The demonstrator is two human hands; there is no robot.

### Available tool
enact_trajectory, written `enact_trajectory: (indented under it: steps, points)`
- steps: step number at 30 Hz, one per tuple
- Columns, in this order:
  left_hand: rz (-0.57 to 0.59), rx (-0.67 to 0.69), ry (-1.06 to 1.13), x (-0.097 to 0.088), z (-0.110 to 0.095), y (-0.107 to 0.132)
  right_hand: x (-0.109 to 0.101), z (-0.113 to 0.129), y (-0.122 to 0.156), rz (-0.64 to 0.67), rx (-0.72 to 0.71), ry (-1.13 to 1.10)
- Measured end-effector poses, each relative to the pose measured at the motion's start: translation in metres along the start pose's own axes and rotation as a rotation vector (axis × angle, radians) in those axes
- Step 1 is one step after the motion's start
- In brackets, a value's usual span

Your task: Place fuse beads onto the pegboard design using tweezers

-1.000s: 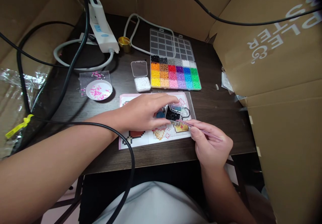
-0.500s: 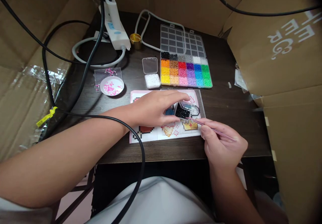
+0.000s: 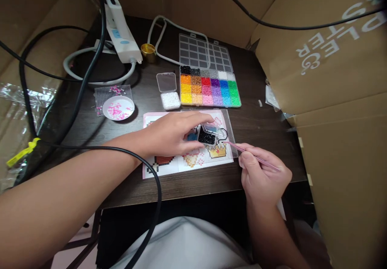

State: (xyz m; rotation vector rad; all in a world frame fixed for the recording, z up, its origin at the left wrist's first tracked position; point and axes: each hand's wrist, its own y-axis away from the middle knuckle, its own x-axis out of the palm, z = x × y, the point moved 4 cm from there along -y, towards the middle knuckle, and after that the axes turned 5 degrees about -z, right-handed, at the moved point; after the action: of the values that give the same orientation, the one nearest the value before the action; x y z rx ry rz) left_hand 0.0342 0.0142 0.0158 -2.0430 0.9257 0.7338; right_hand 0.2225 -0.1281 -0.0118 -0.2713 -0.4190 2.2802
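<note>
My left hand (image 3: 173,134) reaches over a pink pattern sheet (image 3: 169,166) under a clear pegboard and grips a small clear box of black beads (image 3: 207,136). My right hand (image 3: 263,176) is closed on thin pink tweezers (image 3: 248,153), whose tip points left at the pegboard, just right of the black bead box. Pixel pictures of cupcakes (image 3: 217,152) show along the sheet's near edge.
Behind the sheet lie an open organiser of coloured beads (image 3: 210,88), a small box of white beads (image 3: 171,100) and a white dish of pink beads (image 3: 118,108) on a second pegboard. Cardboard walls surround the dark table (image 3: 260,128). Black cables cross my left arm.
The tweezers' tip has drawn back a little to the right, away from the black bead box. My left hand keeps its hold. The camera view swung back left.
</note>
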Motion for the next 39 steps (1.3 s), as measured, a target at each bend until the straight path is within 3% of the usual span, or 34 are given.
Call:
enact_trajectory:
  steps: [4,16,39]
  points:
    - [0.003,-0.006,-0.001,-0.0002,0.0001,-0.0002,-0.0061,-0.0031,-0.0028,0.011,0.047,0.015]
    - [0.013,-0.018,-0.001,-0.0008,0.0003,-0.0005,0.0012,0.0004,-0.0053,0.133,0.116,0.114]
    - [0.001,-0.003,-0.008,-0.0007,0.0003,-0.0001,0.0018,0.0008,-0.0052,0.148,0.12,0.14]
